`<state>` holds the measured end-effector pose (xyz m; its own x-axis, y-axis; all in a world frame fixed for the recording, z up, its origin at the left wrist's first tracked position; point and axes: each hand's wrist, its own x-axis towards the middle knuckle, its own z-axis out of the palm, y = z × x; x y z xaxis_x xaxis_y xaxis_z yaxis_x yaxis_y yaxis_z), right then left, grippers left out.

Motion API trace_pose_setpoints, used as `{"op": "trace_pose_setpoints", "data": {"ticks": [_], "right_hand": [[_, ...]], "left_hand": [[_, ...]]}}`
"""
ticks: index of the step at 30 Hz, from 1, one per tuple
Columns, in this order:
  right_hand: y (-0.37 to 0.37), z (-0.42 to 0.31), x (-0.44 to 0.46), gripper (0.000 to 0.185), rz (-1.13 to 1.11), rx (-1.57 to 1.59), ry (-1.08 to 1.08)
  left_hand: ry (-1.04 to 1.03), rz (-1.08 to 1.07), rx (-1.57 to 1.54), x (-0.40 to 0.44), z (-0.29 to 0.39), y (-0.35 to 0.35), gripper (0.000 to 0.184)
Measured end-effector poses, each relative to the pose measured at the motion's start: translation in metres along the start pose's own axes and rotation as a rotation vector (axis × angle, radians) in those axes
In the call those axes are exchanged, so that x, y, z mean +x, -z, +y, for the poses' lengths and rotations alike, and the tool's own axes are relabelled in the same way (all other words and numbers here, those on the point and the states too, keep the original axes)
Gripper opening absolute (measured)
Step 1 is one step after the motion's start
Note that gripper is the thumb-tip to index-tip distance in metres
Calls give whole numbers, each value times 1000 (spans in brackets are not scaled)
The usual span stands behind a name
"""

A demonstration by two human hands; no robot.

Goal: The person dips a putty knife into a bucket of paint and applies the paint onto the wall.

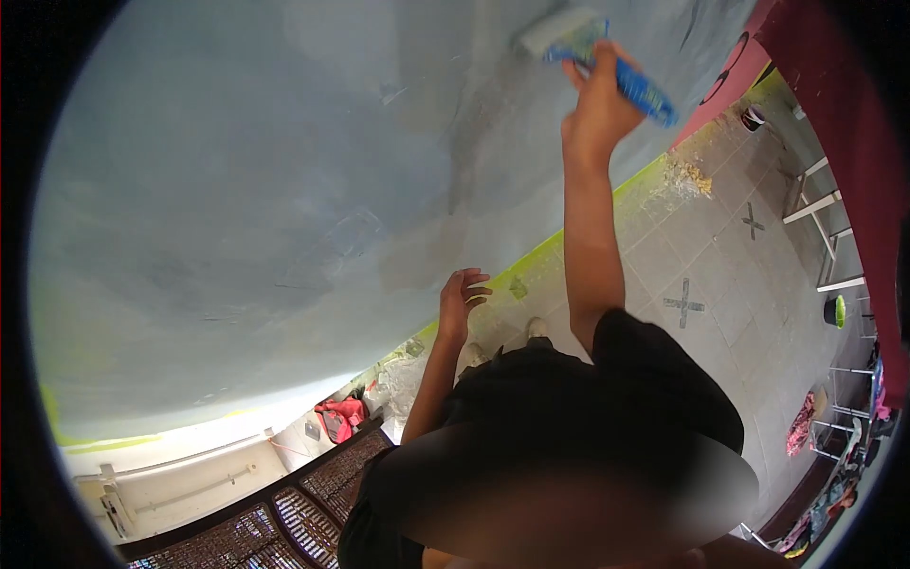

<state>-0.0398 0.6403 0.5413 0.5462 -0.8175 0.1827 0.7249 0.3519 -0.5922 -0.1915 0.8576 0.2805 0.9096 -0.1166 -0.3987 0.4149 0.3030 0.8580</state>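
Observation:
My right hand (603,106) is wrapped around the blue handle of a wide paintbrush (572,36), high on the grey-blue wall (284,171). The brush's pale bristles are against or very close to the wall, slightly blurred. Darker, damp-looking streaks run down the wall below the brush. My left hand (464,296) hangs lower, near the wall's bottom edge, with its fingers loosely apart and nothing in them. I cannot tell whether it touches the wall.
A yellow-green strip (536,261) edges the wall's base. Crumbled debris (690,178) lies on the tiled floor (654,242). White stools (817,213) and a green-rimmed bucket (834,311) stand at right. A red bag (341,417) and dark woven furniture (246,536) are at lower left.

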Motion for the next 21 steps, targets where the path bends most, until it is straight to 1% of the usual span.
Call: {"op": "trace_pose_setpoints", "data": {"ticks": [3,6,9,12,17,19,21], "right_hand": [[-45,-35,16,15,-66,6,99],[-62,-47,38,16,-101,109,139],[-58,-60,37,18,-179,246,169],[-27,-54,15,18,-156,199,185],[88,14,-30,27,73,-3,-144],[133,34,-61,28,169,-39,-373],[171,53,-88,31,232,-119,-510]], "left_hand": [[-10,-8,3,1,4,2,38],[-11,-11,4,0,3,3,38],[-18,-17,-1,3,6,5,38],[-23,-23,-5,2,5,8,38],[-26,-33,-6,-2,5,18,38],[-17,-23,8,-7,5,21,39],[-2,-19,13,-9,5,26,39]]}}
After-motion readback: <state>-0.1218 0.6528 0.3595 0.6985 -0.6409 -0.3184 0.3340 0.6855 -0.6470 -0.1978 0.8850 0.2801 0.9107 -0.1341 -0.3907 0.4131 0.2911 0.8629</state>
